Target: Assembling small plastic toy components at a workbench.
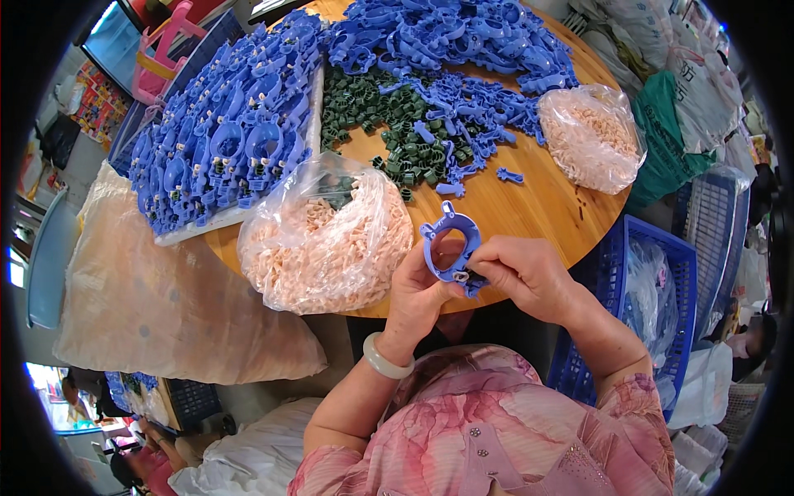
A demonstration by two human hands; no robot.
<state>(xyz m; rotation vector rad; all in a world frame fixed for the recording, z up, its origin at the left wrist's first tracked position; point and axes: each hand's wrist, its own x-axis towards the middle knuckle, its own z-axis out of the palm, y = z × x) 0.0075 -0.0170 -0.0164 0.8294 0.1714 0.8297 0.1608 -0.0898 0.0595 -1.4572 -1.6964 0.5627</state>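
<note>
Over the table's near edge, my left hand (418, 293) is closed on a blue plastic ring-shaped part (469, 237). My right hand (523, 274) pinches at the lower side of the same part, where a small dark piece and a pale bit show; the fingertips hide the rest. To the left of my hands sits a clear bag of small pale-pink plastic pieces (331, 248). Beyond my hands lie loose dark green plastic clips (413, 153) and small blue plastic pieces (488, 116). Larger blue parts (447, 41) are heaped at the table's far side.
A white-edged tray (198, 230) of assembled blue parts stands at the left. Another bag of pale-pink pieces (591, 136) rests at the right of the round wooden table (529, 219). A blue basket (682, 306) stands beside my right arm; a large beige sack (182, 314) is lower left.
</note>
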